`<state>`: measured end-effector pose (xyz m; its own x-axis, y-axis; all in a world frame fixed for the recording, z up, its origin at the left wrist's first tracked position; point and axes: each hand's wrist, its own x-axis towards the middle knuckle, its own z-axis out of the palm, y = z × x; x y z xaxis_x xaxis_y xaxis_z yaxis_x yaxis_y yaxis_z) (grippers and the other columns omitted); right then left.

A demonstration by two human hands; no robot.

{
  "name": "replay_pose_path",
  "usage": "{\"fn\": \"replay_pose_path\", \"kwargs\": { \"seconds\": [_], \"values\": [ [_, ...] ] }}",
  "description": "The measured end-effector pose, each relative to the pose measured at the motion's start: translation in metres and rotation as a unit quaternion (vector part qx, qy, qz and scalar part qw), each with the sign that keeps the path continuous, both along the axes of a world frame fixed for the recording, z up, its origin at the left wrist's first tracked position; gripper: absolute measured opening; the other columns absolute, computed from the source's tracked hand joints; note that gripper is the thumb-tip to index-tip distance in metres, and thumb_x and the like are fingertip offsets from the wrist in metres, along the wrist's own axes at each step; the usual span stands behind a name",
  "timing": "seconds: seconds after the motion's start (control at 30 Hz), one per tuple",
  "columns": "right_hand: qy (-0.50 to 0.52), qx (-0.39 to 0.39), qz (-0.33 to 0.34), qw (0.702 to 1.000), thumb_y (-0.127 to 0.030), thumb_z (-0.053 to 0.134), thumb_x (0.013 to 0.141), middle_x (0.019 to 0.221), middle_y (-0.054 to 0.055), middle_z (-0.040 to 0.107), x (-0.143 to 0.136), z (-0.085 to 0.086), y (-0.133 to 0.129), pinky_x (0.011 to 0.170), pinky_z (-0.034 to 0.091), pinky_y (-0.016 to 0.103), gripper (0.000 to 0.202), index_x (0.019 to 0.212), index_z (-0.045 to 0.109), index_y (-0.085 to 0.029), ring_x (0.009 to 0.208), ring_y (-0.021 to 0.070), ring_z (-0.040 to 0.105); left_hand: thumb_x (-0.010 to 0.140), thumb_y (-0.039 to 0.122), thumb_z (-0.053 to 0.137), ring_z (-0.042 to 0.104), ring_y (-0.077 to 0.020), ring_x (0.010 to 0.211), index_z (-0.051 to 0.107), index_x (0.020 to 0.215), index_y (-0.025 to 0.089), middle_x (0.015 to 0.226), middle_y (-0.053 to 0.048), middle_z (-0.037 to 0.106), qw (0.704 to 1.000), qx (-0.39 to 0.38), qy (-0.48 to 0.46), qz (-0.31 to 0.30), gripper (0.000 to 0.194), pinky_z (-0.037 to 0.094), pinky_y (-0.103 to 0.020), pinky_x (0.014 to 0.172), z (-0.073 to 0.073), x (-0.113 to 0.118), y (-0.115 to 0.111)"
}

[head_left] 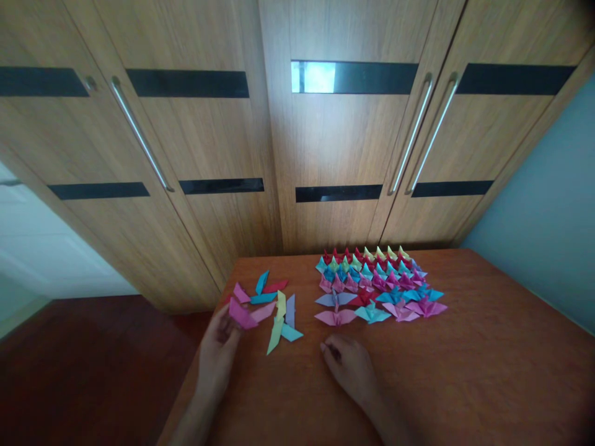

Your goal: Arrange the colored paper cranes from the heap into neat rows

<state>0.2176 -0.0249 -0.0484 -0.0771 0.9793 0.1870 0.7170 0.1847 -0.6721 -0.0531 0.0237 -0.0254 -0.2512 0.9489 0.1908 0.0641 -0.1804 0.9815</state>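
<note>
— Which parts of this person are you seeing, please?
— I am seeing the left forearm point(199, 410) and the right forearm point(387, 416), both bare, each narrowing toward its wrist point(207, 385).
— And how is the left grip point(219, 344) looking?
— It is showing as a bare human hand, with slender fingers point(222, 315).
— Is the right grip point(351, 368) looking similar?
— Yes, it is also showing as a bare hand, with softly rounded knuckles point(359, 350). Only the right forearm is appearing rather blurred, and it is falling into shadow near the lower edge of the view.
</note>
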Motion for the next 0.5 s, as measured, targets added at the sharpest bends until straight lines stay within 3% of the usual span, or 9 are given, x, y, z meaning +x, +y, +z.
{"fn": "replay_pose_path", "kwargs": {
  "seconds": [0.13, 0.3, 0.37, 0.5],
  "values": [
    [0.15, -0.015, 0.044, 0.988, -0.03, 0.047, 0.087, 0.068, 0.0, 0.062, -0.023, 0.01, 0.008, 0.059, 0.038, 0.021, 0.022, 0.074, 0.061, -0.019, 0.064, 0.0123, 0.056, 0.073, 0.03, 0.07, 0.055, -0.0251, 0.115, 0.051, 0.125, 0.026, 0.125, -0.007, 0.059, 0.988, -0.049, -0.141, -0.026, 0.055, 0.052, -0.035, 0.089, 0.007, 0.001, -0.007],
    [0.354, -0.139, 0.055, 0.923, -0.037, 0.05, 0.084, 0.062, -0.003, 0.061, -0.072, 0.016, 0.035, 0.044, 0.034, 0.02, 0.029, 0.103, 0.058, -0.017, 0.044, 0.0092, 0.047, 0.07, 0.027, 0.073, 0.058, -0.0284, 0.111, 0.055, 0.119, 0.024, 0.12, -0.009, 0.063, 0.968, -0.097, -0.222, -0.063, 0.053, 0.054, -0.039, 0.086, 0.01, 0.005, -0.017],
    [0.385, -0.148, 0.059, 0.909, -0.036, 0.049, 0.084, 0.062, -0.003, 0.06, -0.087, 0.016, 0.046, 0.041, 0.032, 0.019, 0.025, 0.096, 0.059, -0.017, 0.042, 0.0082, 0.045, 0.069, 0.026, 0.074, 0.058, -0.0292, 0.111, 0.056, 0.117, 0.023, 0.12, -0.01, 0.063, 0.963, -0.112, -0.234, -0.074, 0.051, 0.054, -0.04, 0.087, 0.008, 0.006, -0.02],
    [0.368, -0.088, 0.043, 0.925, -0.03, 0.051, 0.082, 0.058, -0.003, 0.059, -0.099, 0.012, 0.057, 0.047, 0.037, 0.02, 0.016, 0.075, 0.058, -0.018, 0.048, 0.0098, 0.049, 0.069, 0.022, 0.073, 0.058, -0.0287, 0.111, 0.057, 0.117, 0.023, 0.118, -0.01, 0.064, 0.957, -0.113, -0.257, -0.072, 0.051, 0.053, -0.04, 0.089, 0.0, -0.002, -0.019]
  ]
}}
